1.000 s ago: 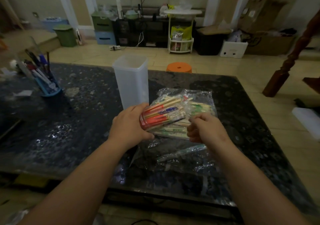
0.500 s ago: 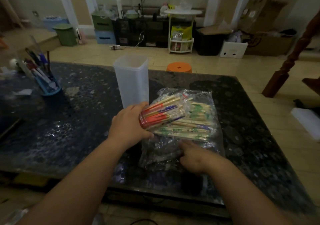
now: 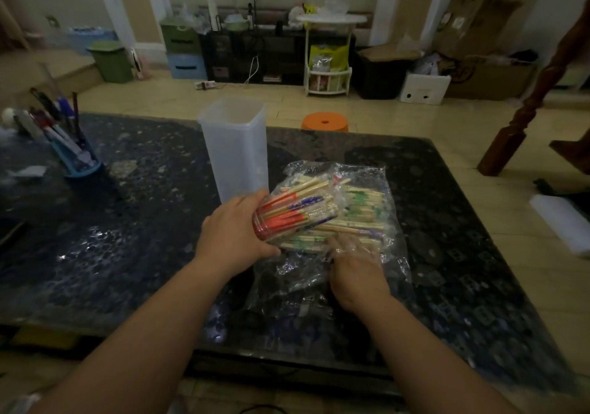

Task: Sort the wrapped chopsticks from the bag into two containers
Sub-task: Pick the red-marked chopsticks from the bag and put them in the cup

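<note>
1. Head view, dim room. The left hand (image 3: 233, 238) grips a round clear container (image 3: 266, 233) with a red base, tilted with its mouth pointing away and to the right. Fingers curl over its top side and the thumb closes under the base end.
2. That container holds a bundle of wrapped chopsticks (image 3: 303, 204) with red and blue printed sleeves; their ends stick out of the mouth over the bag.
3. The clear plastic bag (image 3: 394, 254) lies flat on the dark speckled table (image 3: 127, 238), just right of the left hand. More wrapped chopsticks, green-printed (image 3: 362, 212), lie inside it.
4. The right hand (image 3: 354, 273) is in the bag's near opening. Its fingers (image 3: 344, 247) show through the film, reaching forward and only lightly bent, tips at the near chopsticks. Whether they pinch one I cannot tell.
5. A tall translucent square container (image 3: 236, 155) stands upright behind the left hand, open-topped, close to the bag's far left corner.
6. A blue pen holder (image 3: 79, 164) with markers leans at the table's left. An orange stool (image 3: 325, 122) sits on the floor beyond the far edge.
</note>
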Tool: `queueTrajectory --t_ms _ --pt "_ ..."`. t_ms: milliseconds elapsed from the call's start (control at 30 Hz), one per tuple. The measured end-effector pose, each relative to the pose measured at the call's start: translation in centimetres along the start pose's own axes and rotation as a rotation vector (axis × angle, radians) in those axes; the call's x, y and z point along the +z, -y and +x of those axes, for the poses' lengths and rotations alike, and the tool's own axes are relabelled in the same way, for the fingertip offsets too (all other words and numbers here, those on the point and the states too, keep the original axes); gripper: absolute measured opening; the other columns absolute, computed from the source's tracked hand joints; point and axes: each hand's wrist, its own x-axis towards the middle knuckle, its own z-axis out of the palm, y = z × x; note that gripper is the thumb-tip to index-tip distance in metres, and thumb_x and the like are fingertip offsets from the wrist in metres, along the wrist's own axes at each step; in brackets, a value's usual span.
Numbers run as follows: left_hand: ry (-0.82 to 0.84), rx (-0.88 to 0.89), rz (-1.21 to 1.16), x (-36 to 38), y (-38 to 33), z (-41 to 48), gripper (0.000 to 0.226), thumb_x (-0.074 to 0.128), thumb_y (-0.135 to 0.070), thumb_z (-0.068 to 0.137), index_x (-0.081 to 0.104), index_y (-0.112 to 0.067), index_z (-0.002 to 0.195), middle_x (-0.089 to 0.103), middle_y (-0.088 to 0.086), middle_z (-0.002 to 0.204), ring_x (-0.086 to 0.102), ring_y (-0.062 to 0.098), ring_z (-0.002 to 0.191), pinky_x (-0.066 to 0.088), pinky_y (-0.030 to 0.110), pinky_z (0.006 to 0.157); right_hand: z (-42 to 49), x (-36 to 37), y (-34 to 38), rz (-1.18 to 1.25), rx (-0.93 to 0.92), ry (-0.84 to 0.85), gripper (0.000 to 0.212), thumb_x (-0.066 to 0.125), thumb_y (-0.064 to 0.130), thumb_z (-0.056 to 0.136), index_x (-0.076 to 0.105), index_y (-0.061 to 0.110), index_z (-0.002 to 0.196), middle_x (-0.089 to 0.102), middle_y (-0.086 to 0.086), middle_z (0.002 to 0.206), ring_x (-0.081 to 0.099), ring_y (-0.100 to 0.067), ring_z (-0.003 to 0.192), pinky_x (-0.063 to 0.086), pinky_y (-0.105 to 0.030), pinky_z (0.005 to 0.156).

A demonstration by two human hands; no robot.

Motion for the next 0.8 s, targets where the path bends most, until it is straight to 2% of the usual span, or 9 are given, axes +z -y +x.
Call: queueTrajectory --t_ms 100,267,333,433,533,633,700,800 --pt "0.011 0.000 -0.012 0.27 -0.05 0.12 0.104 0.090 -0.052 0.057 0.038 -0.037 0.146 0.053 -0.006 0.135 0.051 0.021 0.122 0.043 0.047 0.105 0.13 -0.13 0.06 -0.077 0.032 -0.018 0.047 0.042 0.017 0.093 0.045 0.028 0.139 0.048 0.001 0.140 0.039 -0.027 0.130 0.021 -0.044 0.113" --pt "0.004 0.003 -0.020 0.27 -0.07 0.18 0.104 0.090 -0.053 0.056 0.039 -0.038 0.145 0.054 -0.005 0.133 0.051 0.021 0.121 0.043 0.046 0.103 0.13 0.13 0.12 -0.067 0.042 -0.007 0.039 0.044 0.014 0.091 0.059 0.031 0.123 0.058 0.002 0.124 0.043 -0.025 0.117 0.031 -0.040 0.100" --pt "0.007 0.001 -0.024 0.17 -0.05 0.16 0.104 0.091 -0.052 0.056 0.039 -0.038 0.145 0.054 -0.006 0.133 0.051 0.021 0.122 0.043 0.047 0.104 0.08 0.30 0.06 -0.058 0.035 -0.038 0.034 0.046 0.016 0.092 0.062 0.029 0.119 0.056 0.003 0.125 0.043 -0.025 0.115 0.033 -0.039 0.097" --pt "-0.004 0.005 -0.033 0.08 0.06 0.05 0.103 0.092 -0.050 0.055 0.040 -0.038 0.144 0.055 -0.006 0.131 0.052 0.021 0.120 0.044 0.047 0.103 0.07 0.49 0.15 -0.036 0.024 -0.035 0.036 0.043 0.021 0.094 0.057 0.028 0.127 0.055 -0.001 0.131 0.043 -0.028 0.121 0.034 -0.039 0.101" --pt "0.002 0.001 -0.033 0.04 0.19 0.04 0.105 0.092 -0.051 0.055 0.039 -0.037 0.145 0.054 -0.005 0.133 0.051 0.021 0.121 0.043 0.047 0.104 0.27 0.52 0.30 -0.001 0.047 0.015 0.044 0.043 0.017 0.093 0.049 0.029 0.134 0.053 -0.002 0.134 0.043 -0.029 0.124 0.033 -0.040 0.103" --pt "0.008 -0.003 -0.028 -0.02 0.27 0.13 0.107 0.092 -0.051 0.055 0.038 -0.037 0.146 0.053 -0.005 0.135 0.050 0.021 0.123 0.042 0.047 0.105 0.22 0.38 0.38 -0.040 0.042 -0.021 0.046 0.044 0.017 0.092 0.047 0.029 0.136 0.049 -0.003 0.137 0.042 -0.029 0.125 0.032 -0.040 0.104" --pt "0.003 0.001 -0.036 -0.04 0.27 0.17 0.105 0.092 -0.050 0.056 0.039 -0.037 0.146 0.054 -0.005 0.134 0.050 0.021 0.123 0.043 0.046 0.104 0.13 0.18 0.46 -0.037 0.043 -0.059 0.048 0.044 0.016 0.092 0.045 0.030 0.138 0.043 -0.002 0.142 0.037 -0.028 0.128 0.030 -0.039 0.106" --pt "0.003 0.007 -0.040 -0.06 0.24 0.27 0.105 0.091 -0.051 0.056 0.039 -0.037 0.146 0.054 -0.005 0.135 0.051 0.021 0.122 0.044 0.047 0.104 0.14 0.02 0.62 -0.040 0.048 -0.028 0.059 0.043 0.012 0.092 0.033 0.031 0.147 0.032 -0.001 0.155 0.029 -0.030 0.135 0.023 -0.043 0.111"
